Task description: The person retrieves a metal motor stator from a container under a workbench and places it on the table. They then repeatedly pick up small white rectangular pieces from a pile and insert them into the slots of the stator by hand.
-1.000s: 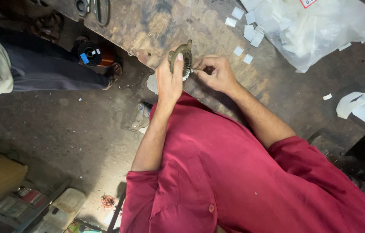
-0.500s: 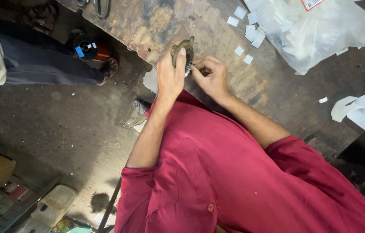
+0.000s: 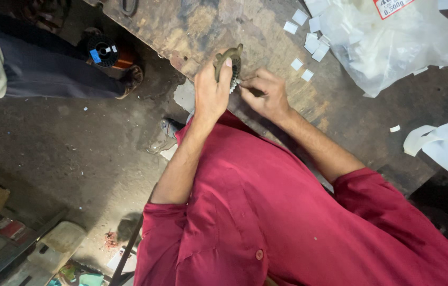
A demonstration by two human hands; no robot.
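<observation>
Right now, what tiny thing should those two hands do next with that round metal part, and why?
Probably keep the left hand steady and let the right hand nudge its fingertips a touch further into the toothed edge. The left hand grips the round metal part upright over the worn workbench, and the right hand's fingers pinch right at its teeth, where something small and pale shows. What it is, I cannot tell.

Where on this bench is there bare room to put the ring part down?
Bare wood lies on the workbench beyond the left hand, and nearer, between the right hand and paper sheets. Crowded: paper slips beside the plastic bag.
</observation>
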